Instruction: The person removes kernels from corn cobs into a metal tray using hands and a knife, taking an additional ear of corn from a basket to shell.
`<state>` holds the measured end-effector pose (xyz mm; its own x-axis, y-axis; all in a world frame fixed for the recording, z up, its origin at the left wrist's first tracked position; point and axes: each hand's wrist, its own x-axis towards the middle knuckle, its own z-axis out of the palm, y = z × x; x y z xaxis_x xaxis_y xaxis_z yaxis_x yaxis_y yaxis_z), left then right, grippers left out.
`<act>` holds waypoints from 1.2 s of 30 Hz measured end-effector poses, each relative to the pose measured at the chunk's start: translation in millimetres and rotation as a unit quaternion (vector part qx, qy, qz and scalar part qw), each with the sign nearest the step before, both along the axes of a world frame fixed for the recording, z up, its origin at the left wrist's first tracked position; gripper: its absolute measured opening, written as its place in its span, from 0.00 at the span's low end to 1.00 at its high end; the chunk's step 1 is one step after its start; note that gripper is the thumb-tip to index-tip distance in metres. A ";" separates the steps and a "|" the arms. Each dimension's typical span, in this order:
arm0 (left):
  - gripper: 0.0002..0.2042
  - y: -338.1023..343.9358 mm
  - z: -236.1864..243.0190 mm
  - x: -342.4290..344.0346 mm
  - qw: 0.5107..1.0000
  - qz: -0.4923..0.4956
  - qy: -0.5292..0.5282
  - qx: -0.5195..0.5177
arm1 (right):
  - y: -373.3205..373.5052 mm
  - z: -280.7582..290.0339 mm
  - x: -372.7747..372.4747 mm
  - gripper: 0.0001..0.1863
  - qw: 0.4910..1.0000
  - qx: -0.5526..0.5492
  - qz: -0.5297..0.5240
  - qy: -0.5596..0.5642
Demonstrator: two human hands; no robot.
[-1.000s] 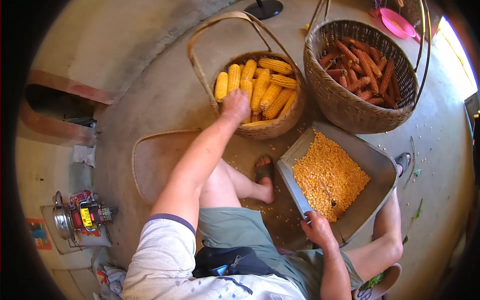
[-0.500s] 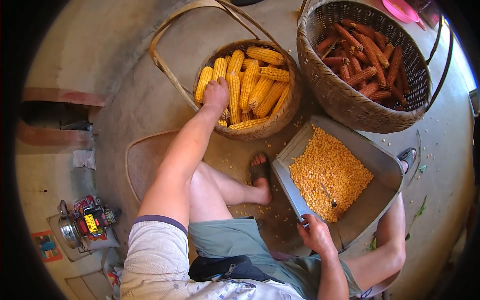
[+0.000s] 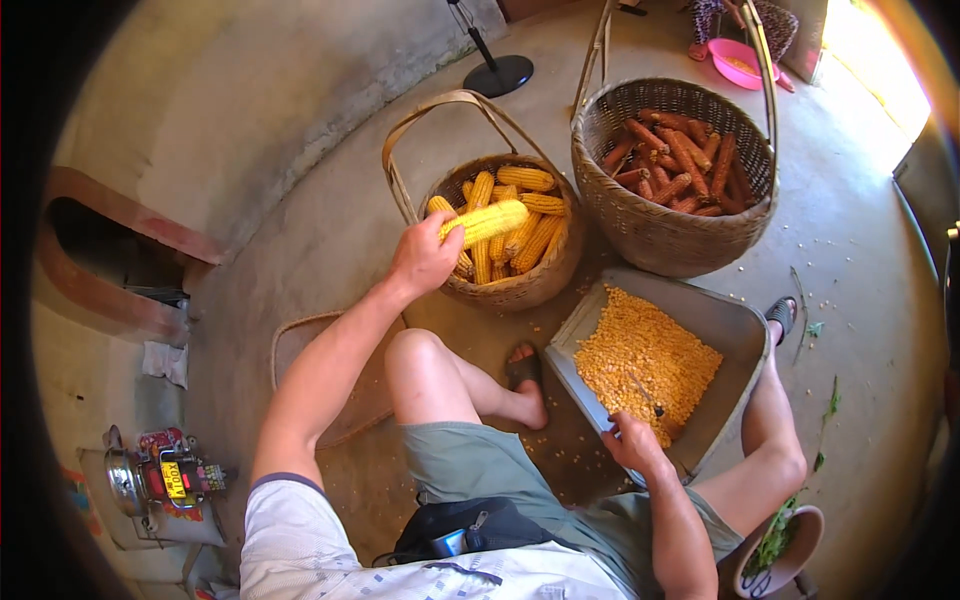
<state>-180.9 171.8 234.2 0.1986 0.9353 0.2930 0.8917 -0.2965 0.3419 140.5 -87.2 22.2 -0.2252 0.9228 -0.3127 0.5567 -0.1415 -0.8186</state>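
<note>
My left hand [image 3: 425, 258] grips a yellow ear of corn [image 3: 487, 222], held above the smaller woven basket [image 3: 535, 290]. More yellow ears [image 3: 535, 243] fill that basket. On the right, my right hand [image 3: 637, 445] is curled at the near left corner of a grey metal pan [image 3: 735, 325], its fingers closed on the rim. Loose kernels [image 3: 640, 350] are heaped in the pan. A thin tool with a dark end [image 3: 657, 409] lies on the heap, just beyond my right fingers.
A larger basket [image 3: 660, 245] of bare reddish cobs [image 3: 685, 160] stands beyond the pan. Farther off are a pink basin [image 3: 738, 65] beside a seated person and a black round stand base [image 3: 498, 76]. A tub with greens [image 3: 800, 545] sits right of my leg; a flat woven tray [image 3: 345, 420] lies left.
My left hand has lifted an ear of corn out of the smaller basket. My right hand stays at the pan's corner. The view has tilted up, showing more of the far floor.
</note>
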 end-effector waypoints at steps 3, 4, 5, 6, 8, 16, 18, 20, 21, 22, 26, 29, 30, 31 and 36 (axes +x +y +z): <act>0.14 -34.5 15.7 4.8 0.942 0.008 -0.231 -0.244 | 8.8 22.5 0.2 0.26 0.991 0.110 -0.065 0.045; 0.14 -46.3 16.1 9.2 0.904 -0.008 -0.306 -0.299 | 11.1 25.6 0.1 0.29 0.980 0.168 -0.094 0.042; 0.14 -56.2 14.7 17.6 0.854 -0.026 -0.378 -0.356 | 12.4 25.7 2.7 0.37 0.971 0.199 -0.128 0.044; 0.13 -67.3 16.0 24.2 0.836 -0.024 -0.377 -0.398 | 17.3 45.8 0.7 0.42 0.962 0.205 -0.160 0.083; 0.14 -82.5 8.7 36.0 0.808 -0.055 -0.353 -0.469 | 19.4 75.0 4.1 0.47 0.944 0.272 -0.165 0.089; 0.18 -113.8 -65.8 110.6 0.666 -0.074 -0.497 -0.551 | -15.8 74.7 -1.1 0.30 0.983 0.122 -0.108 0.083; 0.21 -137.4 -94.3 136.8 0.703 -0.074 -0.462 -0.535 | -16.9 77.5 -1.1 0.24 0.939 -0.091 -0.204 0.262; 0.23 -165.9 -114.5 166.4 0.723 -0.090 -0.406 -0.552 | -17.4 66.9 -0.9 0.24 0.946 -0.048 -0.220 0.235; 0.22 -180.6 -119.1 180.0 0.699 -0.079 -0.432 -0.565 | -17.5 61.0 -0.2 0.24 0.948 -0.003 -0.235 0.213; 0.20 -187.3 -135.0 186.2 0.682 -0.067 -0.461 -0.564 | -16.9 59.3 -2.1 0.24 0.950 -0.005 -0.231 0.211; 0.13 -185.4 -172.0 195.7 0.614 0.048 -0.548 -0.567 | -15.9 60.5 -0.9 0.30 0.971 -0.001 -0.151 0.184; 0.13 -171.9 -202.1 183.7 0.623 0.085 -0.524 -0.574 | -8.0 35.3 11.0 0.28 0.997 -0.050 -0.021 0.057; 0.13 -167.8 -217.6 173.6 0.617 0.103 -0.515 -0.586 | -6.1 26.5 11.9 0.28 0.997 -0.057 -0.017 0.054; 0.14 -165.5 -235.3 166.4 0.608 0.118 -0.506 -0.601 | -4.7 12.7 13.8 0.25 0.999 -0.043 -0.021 -0.014; 0.16 -168.7 -287.6 155.2 0.566 0.176 -0.493 -0.637 | 10.1 -39.2 32.5 0.21 0.975 -0.050 -0.036 -0.216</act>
<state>-25.7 3.1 -53.4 0.2622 0.4428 -0.8575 0.0087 0.8874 0.4609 173.0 -77.1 -17.0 0.0116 0.8916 -0.4528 0.8316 -0.2600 -0.4907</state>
